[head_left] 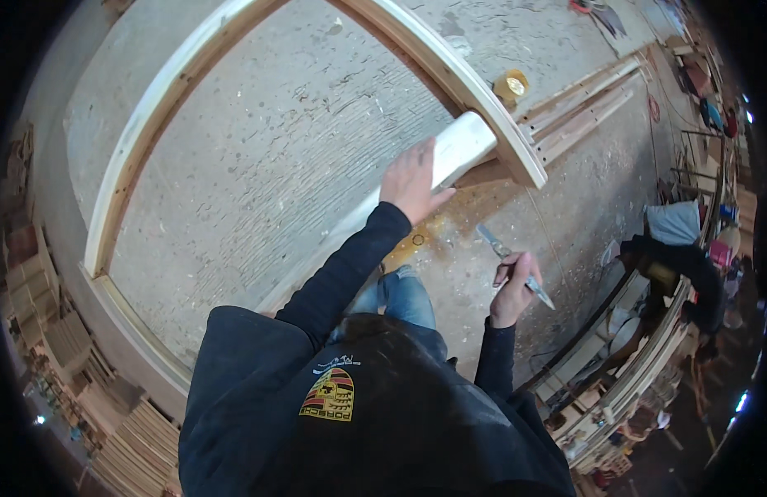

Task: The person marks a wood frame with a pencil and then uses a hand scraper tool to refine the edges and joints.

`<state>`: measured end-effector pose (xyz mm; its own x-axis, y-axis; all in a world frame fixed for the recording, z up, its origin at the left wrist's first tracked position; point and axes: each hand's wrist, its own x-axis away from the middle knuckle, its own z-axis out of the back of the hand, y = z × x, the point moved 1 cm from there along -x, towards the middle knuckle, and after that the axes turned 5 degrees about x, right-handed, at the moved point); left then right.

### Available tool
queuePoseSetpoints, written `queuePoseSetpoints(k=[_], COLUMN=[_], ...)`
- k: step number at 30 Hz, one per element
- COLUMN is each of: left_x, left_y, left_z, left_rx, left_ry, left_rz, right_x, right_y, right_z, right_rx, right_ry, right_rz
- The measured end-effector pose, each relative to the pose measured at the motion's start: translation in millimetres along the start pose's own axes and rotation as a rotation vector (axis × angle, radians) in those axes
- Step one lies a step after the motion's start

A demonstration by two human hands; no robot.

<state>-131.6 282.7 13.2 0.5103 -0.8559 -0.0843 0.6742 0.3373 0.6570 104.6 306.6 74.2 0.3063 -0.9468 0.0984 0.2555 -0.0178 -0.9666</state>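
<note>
A thick wooden beam with a white-coated face (pixel 464 147) runs diagonally before me and meets the frame's side near its far end. My left hand (pixel 410 184) lies on top of this beam, fingers stretched out along its surface. To the right, my right hand (pixel 516 286) is closed around a putty knife (pixel 492 240), its blade pointing up and left, away from the beam. A second pointed metal blade (pixel 540 293) sticks out on the other side of the fist; whether it belongs to a separate tool I cannot tell.
A large wooden frame (pixel 143 141) bounds the floor ahead and left. Beyond its right corner stands a yellow tub (pixel 510 84) with pale contents. Long boards (pixel 586 116) lie past it. Stacked timber (pixel 139 431) lines the left; a cluttered rack (pixel 623 373) stands right.
</note>
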Motion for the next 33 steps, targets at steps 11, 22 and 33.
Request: queuePoseSetpoints(k=[11,22,33], left_x=[-85,-82,-78], left_y=[-4,-2,-1], left_z=[-24,-26,-31], left_rx=[0.415,0.347,0.281], left_ry=[-0.359,-0.34,-0.279], left_rz=[0.324,0.337,0.232], right_x=[-165,-227,-271], right_y=[-19,-27,-79], right_z=[-48,-98,-133], right_rx=[0.36,0.738,1.082], right_ry=[-0.204,-0.317,-0.779], right_rz=[0.295,0.836,1.057])
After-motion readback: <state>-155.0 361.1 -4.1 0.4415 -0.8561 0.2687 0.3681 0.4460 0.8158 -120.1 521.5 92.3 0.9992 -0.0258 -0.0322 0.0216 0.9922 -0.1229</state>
